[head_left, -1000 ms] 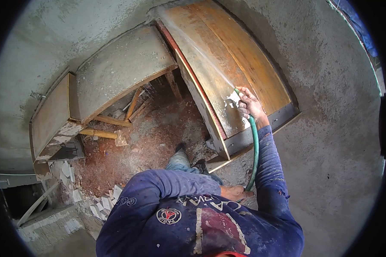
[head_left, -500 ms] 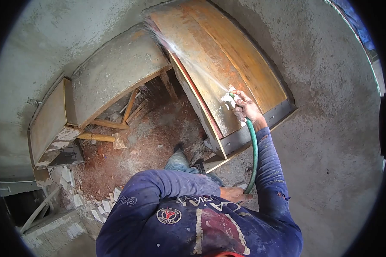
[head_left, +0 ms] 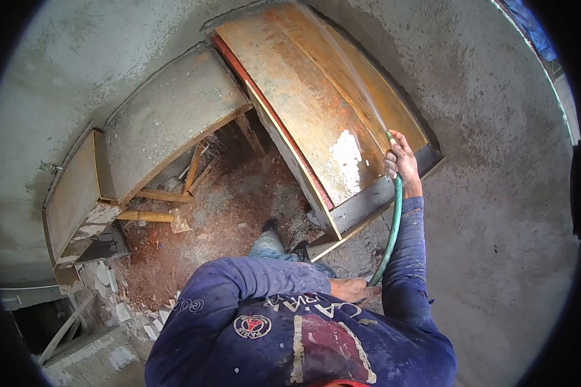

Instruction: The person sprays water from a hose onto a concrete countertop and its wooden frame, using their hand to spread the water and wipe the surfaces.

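My right hand [head_left: 401, 158] grips the end of a green hose [head_left: 394, 226], thumb and fingers closed round its tip. A thin jet of water [head_left: 355, 71] shoots up and left from it over the right part of a wet wooden panel [head_left: 297, 97]. My left hand [head_left: 354, 289] is low in front of my chest, where the hose passes under its fingers; it appears closed on the hose. Below the hose, a bright wet reflection shows on the panel.
Left of the panel, a curved cement-coated surface [head_left: 174, 109] sits above timber props [head_left: 145, 216]. A rough grey wall [head_left: 497, 168] rises at right. Broken white pieces [head_left: 122, 312] lie on the reddish dirt floor [head_left: 239, 219]. The panel has a raised edge board [head_left: 294, 158].
My right hand has moved right with the hose end. The water jet has swung from the panel's left edge to its right side. My left hand stays in about the same place.
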